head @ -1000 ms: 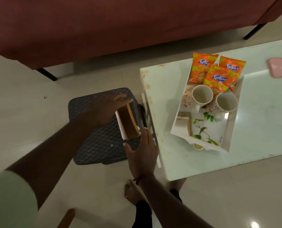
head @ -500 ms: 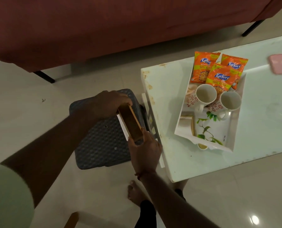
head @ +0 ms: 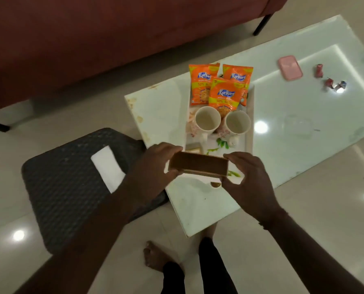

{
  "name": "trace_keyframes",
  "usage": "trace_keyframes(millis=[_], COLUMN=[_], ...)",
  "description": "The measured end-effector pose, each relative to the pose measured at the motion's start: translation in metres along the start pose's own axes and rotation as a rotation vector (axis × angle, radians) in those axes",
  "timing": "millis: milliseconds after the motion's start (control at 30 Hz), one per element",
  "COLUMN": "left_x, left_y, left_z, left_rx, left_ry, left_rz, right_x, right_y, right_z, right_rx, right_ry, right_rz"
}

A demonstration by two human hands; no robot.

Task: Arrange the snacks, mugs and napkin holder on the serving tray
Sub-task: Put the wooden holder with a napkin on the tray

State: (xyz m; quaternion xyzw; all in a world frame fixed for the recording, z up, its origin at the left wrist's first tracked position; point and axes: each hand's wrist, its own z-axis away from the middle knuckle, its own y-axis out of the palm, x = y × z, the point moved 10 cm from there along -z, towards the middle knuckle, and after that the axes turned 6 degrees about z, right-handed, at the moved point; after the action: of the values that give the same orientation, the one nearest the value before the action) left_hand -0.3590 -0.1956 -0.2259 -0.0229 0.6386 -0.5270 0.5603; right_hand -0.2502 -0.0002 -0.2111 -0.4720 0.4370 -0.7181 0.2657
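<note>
Napkin holder (head: 198,166), wooden: pinched endwise between left hand (head: 153,166) and right hand (head: 248,179), above serving tray (head: 250,115) near end; best lowered level into bare space before mugs (head: 207,119).

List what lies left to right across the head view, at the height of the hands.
Dark stool → white napkin → left hand → wooden napkin holder → right hand.

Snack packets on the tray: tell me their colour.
Orange snack packets with yellow bands and a blue logo, seen in the head view.
</note>
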Motion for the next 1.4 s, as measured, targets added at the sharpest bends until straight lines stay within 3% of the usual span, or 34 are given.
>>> trace_keyframes(millis=[333,800,967,1133,1200,1333,1400], left_x=[-0.006,0.008,0.025,0.118,0.160,0.224,0.242], left_y=[0.108,0.115,0.030,-0.050,-0.066,-0.074,-0.066], left_z=[-0.039,-0.053,-0.015,0.054,0.076,0.094,0.088], left_rx=[0.058,0.089,-0.097,-0.294,-0.319,-0.361,-0.366], left_ry=[-0.131,-0.176,-0.179,-0.478,-0.628,-0.797,-0.832], left_rz=[-0.020,-0.154,-0.156,-0.040,0.014,0.134,0.186], right_x=[-0.099,-0.119,-0.067,0.033,0.070,0.137,0.153], right_y=[0.036,0.071,0.051,0.063,0.090,0.177,0.206], right_z=[-0.027,-0.032,-0.004,0.019,0.021,0.025,0.024], right_rx=[0.115,0.235,0.083,-0.059,0.029,0.363,0.392], right_ry=[0.045,0.137,0.071,-0.039,-0.022,0.019,0.103], right_rz=[0.163,0.132,0.104,-0.090,-0.203,-0.319,-0.344])
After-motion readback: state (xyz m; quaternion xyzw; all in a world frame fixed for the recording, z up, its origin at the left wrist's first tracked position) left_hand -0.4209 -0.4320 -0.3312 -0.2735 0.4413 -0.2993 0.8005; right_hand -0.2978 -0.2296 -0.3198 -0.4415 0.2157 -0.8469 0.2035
